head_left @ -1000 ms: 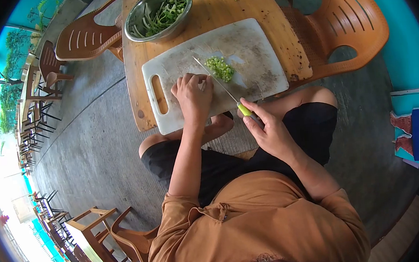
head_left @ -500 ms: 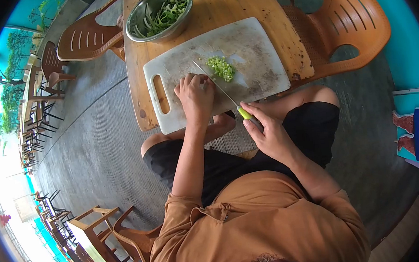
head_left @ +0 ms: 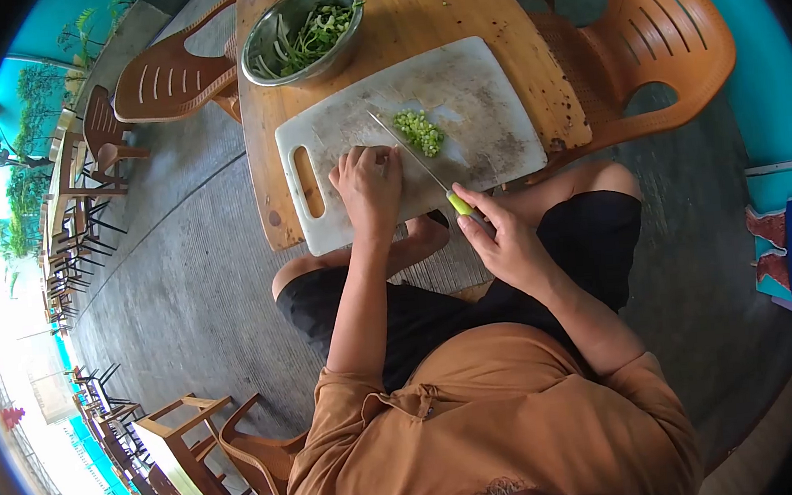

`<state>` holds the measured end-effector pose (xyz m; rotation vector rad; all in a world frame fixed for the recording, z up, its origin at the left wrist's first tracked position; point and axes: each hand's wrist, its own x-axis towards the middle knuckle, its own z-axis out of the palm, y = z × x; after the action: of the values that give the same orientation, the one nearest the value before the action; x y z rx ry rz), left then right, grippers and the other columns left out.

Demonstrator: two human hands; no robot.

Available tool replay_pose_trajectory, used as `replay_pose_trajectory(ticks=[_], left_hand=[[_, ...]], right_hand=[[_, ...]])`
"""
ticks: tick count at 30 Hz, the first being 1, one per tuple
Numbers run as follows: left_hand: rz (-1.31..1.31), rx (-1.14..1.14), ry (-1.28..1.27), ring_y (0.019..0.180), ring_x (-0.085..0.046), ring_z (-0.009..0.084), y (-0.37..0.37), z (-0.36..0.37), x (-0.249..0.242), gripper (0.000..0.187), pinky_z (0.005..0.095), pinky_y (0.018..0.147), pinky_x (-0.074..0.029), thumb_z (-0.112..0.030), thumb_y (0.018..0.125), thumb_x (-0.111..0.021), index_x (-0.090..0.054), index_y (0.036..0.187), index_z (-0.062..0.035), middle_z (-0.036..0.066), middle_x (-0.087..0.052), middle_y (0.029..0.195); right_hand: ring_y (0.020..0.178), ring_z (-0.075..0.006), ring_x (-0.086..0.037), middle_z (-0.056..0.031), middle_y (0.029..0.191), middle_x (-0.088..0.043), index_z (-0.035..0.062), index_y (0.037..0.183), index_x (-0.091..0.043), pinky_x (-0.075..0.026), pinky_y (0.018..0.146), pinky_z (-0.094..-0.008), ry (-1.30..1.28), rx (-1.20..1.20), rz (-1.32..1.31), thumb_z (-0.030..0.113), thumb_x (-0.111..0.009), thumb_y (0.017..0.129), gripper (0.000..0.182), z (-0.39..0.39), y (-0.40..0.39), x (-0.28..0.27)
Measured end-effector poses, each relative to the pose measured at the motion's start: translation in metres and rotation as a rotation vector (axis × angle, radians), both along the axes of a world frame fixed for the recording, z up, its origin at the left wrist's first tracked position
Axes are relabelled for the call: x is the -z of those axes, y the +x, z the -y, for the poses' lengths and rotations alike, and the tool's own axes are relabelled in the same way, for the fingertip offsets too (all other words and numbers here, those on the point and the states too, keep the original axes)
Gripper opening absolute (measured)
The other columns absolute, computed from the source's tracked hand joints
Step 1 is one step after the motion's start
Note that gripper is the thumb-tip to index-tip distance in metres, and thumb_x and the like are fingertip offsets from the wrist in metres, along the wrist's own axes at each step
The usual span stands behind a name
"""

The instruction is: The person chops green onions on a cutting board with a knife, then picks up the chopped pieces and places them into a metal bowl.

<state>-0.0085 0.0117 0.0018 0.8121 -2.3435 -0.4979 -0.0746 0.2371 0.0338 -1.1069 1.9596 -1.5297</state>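
My right hand: closed round the knife; short, level strokes serve best. My left hand: fingers bunched beside the blade, anything pinched hidden; tips best curled back. Count: hands, two; knife, one; cutting board, one; chopped green heap upon it, one; metal bowl of greens beyond, one.

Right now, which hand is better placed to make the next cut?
Probably the right hand: it holds the thin knife with a lime-green and grey handle, blade beside the chopped green pieces. The left hand curls its fingers near the blade.
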Motion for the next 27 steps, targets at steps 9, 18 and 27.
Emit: replay_pose_trajectory(ticks=[9,18,27], left_hand=[[0.006,0.034,-0.021,0.104,-0.066,0.0297,-0.006,0.000,0.002,0.015,0.0456,0.099,-0.043,-0.016,0.086,-0.079,-0.079,0.098,-0.0078,0.007,-0.073,0.101],[0.018,0.047,0.012,0.103,-0.066,0.0298,-0.006,0.000,-0.001,0.011,0.0443,0.097,-0.045,-0.014,0.089,-0.077,-0.078,0.097,-0.0069,0.006,-0.073,0.100],[0.029,0.050,-0.028,0.104,-0.065,0.0308,-0.002,0.004,0.003,0.010,0.0463,0.096,-0.046,-0.014,0.088,-0.077,-0.078,0.095,-0.0074,0.007,-0.073,0.099]], right_hand=[[0.132,-0.0367,-0.066,-0.0275,0.140,-0.067,-0.0059,0.149,-0.056,-0.052,0.111,-0.0398,0.035,-0.024,0.081,0.012,-0.064,0.107,0.045,-0.010,0.005,-0.015],[0.131,-0.0369,-0.067,-0.0270,0.138,-0.069,-0.0055,0.147,-0.057,-0.052,0.111,-0.0409,0.050,-0.024,0.060,0.012,-0.064,0.107,0.044,-0.009,0.001,-0.011],[0.119,-0.0392,-0.072,-0.0265,0.128,-0.073,-0.0005,0.145,-0.061,-0.056,0.101,-0.0418,0.008,0.035,-0.107,0.015,-0.066,0.105,0.043,0.023,0.000,0.012]])
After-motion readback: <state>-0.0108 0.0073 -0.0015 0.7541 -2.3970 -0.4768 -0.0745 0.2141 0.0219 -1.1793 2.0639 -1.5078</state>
